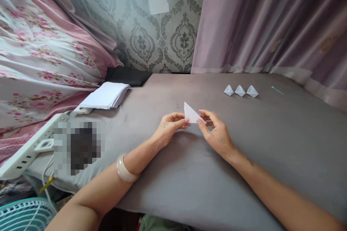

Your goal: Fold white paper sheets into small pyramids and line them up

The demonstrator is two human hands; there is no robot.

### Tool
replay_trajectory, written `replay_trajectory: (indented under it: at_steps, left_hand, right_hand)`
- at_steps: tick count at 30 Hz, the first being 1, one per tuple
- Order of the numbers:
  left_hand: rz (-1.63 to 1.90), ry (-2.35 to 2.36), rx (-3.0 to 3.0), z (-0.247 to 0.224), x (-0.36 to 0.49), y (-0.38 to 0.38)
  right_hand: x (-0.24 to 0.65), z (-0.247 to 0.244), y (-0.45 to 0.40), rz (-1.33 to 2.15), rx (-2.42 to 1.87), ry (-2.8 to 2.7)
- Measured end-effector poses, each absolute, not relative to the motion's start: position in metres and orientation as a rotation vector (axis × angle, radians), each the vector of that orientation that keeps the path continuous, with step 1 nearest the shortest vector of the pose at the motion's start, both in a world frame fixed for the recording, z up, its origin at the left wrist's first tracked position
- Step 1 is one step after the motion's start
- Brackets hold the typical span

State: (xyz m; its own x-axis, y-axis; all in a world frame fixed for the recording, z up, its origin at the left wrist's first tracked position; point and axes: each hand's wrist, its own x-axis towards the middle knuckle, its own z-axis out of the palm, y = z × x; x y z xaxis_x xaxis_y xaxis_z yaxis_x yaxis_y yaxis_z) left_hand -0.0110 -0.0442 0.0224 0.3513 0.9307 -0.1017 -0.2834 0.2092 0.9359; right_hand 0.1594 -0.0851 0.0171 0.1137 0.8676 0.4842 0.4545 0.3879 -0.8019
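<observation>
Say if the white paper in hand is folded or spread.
Folded: the white paper forms a pointed triangle between the left hand and right hand.

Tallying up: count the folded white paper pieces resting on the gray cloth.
3, in a row beyond the right hand: left piece, middle piece, right piece nearest the blue stick.

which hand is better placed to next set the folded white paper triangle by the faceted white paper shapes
Probably the right hand: it pinches the white paper triangle and is nearer the faceted shapes.
</observation>
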Motion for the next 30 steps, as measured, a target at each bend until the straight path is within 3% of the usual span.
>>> replay_trajectory:
  at_steps: [19, 24, 30]
  left_hand:
    - [1.05, 0.94, 1.045, 0.022, -0.013, -0.045]
    - [1.077, 0.965, 1.255, 0.016, -0.009, -0.046]
    - [1.011, 0.855, 1.362, 0.023, -0.01, -0.051]
  right_hand:
    - [0.156, 0.017, -0.092, -0.113, -1.178, -1.898]
    - [0.157, 0.015, -0.088, 0.122, -1.267, -1.77]
    - [0.165, 0.018, -0.079, 0.729, -1.337, -1.518]
